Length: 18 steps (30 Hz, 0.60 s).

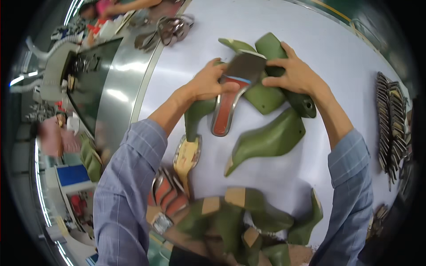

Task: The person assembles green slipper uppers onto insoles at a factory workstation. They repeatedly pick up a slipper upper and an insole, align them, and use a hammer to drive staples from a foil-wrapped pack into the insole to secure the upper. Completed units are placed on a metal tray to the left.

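My left hand [207, 83] is closed on a shoe insole [223, 108] with a dark front part, a reddish heel part and a silvery rim. It is tilted over several green shoe lasts. My right hand [298, 73] has its thumb and fingers round a green shoe last [269, 43], partly hidden by the hand. Beneath the hands lie another green last [264, 98] and one beside my left wrist [197, 114]. Nearer to me, a large green last [271, 139] lies on its side on the white table [341, 57].
Green lasts with tan patches [235, 196] crowd the near edge. To their left are a tan insole [185, 155] and reddish insoles [168, 195]. Stacked soles [391, 124] line the right side. Strappy pieces [173, 32] lie far left, by a metal-edged conveyor [124, 75]. People work beyond.
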Motion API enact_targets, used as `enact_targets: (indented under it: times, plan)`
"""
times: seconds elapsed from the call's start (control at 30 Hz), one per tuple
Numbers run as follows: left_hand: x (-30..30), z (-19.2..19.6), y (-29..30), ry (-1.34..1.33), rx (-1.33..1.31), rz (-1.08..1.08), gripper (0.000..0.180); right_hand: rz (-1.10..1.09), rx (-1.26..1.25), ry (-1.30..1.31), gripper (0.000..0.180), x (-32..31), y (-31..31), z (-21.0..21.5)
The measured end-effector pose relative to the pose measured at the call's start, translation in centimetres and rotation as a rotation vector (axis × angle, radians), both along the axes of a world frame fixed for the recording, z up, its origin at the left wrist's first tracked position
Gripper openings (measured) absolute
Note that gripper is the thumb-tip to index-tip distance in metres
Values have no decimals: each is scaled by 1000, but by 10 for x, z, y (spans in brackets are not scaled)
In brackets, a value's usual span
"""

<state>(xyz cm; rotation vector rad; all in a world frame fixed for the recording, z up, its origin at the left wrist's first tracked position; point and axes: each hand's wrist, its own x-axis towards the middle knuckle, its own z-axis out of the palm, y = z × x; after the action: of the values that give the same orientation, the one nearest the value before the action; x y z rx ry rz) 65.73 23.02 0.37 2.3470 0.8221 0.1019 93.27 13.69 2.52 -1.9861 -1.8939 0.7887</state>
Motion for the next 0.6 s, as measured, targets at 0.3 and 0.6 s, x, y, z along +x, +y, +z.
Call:
enact_targets:
  times: [0.3,0.6]
  plan:
    - [-75,18,-138,169,113,-178,61,-235,117,304,76,-81,-171,5]
    - [-219,184,-298,-1176,-751,984,37,-633,-248,739,76,-42,-288,4]
